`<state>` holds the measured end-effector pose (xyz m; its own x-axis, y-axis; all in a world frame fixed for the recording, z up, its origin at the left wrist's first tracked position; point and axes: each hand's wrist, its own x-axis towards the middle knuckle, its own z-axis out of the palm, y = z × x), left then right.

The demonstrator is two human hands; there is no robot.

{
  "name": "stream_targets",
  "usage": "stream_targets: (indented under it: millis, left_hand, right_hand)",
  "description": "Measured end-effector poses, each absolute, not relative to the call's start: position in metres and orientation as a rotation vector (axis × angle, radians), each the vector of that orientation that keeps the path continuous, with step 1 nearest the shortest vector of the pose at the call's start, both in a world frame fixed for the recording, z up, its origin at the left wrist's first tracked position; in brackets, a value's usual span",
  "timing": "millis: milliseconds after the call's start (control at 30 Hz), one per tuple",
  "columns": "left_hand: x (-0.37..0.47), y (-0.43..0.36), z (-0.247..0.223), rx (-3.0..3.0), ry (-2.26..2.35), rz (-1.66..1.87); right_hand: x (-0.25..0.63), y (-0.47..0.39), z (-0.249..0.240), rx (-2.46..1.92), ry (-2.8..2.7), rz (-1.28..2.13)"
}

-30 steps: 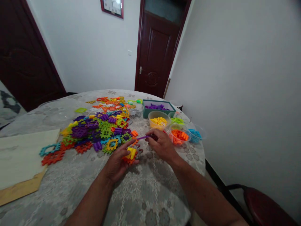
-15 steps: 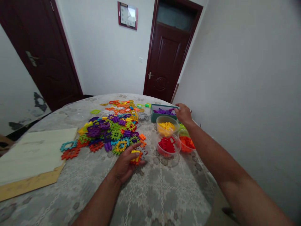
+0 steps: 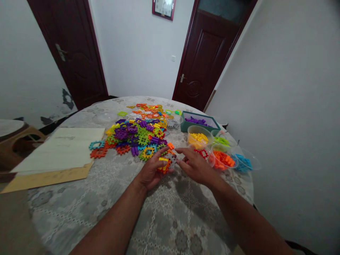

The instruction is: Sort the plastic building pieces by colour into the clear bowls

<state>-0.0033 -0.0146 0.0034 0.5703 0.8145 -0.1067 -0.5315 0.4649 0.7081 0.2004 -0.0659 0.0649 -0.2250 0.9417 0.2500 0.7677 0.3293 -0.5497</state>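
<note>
My left hand (image 3: 152,171) is curled around several interlocking plastic building pieces. A yellow piece (image 3: 163,163) lies under its thumb, with orange notched edges below and a grey notched piece (image 3: 173,160) on the right side. Facing it, my right hand (image 3: 195,163) has index finger and thumb apart, their tips close to the grey piece; whether they touch it is unclear. Just beyond the fingers are small orange pieces (image 3: 170,146). A large mixed pile of purple, green, yellow and blue notched pieces (image 3: 143,136) spreads behind my left hand.
On the right stand a green box (image 3: 185,126) of purple pieces and clear bowls of yellow (image 3: 198,138), red (image 3: 204,153), orange (image 3: 223,158), lime (image 3: 222,141) and blue pieces (image 3: 243,163). White paper (image 3: 63,148) over a cardboard sheet (image 3: 63,179) lies at the left.
My right hand has come back from the green box of purple pieces to beside my left hand. The view has shifted, bringing the bowl of blue pieces into sight. My left hand keeps its hold.
</note>
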Motion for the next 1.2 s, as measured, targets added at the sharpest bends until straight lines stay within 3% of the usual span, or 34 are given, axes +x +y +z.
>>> stream_targets:
  millis: [300,567,767,1033,1200]
  left_hand:
    - [-0.006,-0.013,-0.002,0.646,0.415,0.849]
    - [-0.005,-0.015,0.000,0.654,0.470,0.788]
    - [-0.002,-0.011,-0.001,0.547,0.504,0.862]
    - [-0.005,-0.004,-0.011,0.383,0.383,0.872]
    - [-0.006,-0.003,-0.012,0.329,0.293,0.873]
  right_hand:
    - [0.190,-0.066,0.056,-1.252,-2.277,0.418]
    - [0.207,-0.071,0.077,-1.338,-2.343,0.441]
    - [0.241,-0.014,0.104,-1.525,-2.375,0.405]
    - [0.236,0.108,0.113,-1.652,-1.986,-0.063]
    - [0.218,0.108,0.101,-1.611,-1.882,-0.162]
